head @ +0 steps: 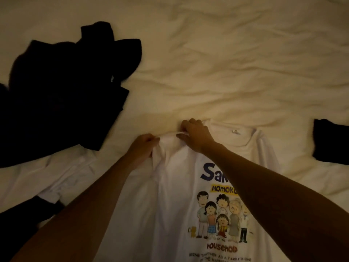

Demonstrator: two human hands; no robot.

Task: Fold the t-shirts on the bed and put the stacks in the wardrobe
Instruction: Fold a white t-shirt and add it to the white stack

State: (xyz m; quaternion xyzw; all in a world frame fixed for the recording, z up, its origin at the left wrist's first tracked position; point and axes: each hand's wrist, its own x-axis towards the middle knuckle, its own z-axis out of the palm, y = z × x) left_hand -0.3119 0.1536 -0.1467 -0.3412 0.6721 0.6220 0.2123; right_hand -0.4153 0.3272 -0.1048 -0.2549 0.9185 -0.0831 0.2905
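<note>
Nearest me, the white printed t-shirt point(170, 214) lies face up on the bed point(236, 63), collar away from me. My left hand point(142, 148) and right hand point(194, 134) both pinch its left sleeve with curled fingers point(186, 122). I judge I'm at the first fold; next, bring that sleeve across the print. Dark garments point(62, 87) lie left. No wardrobe or other container is in view.
</note>
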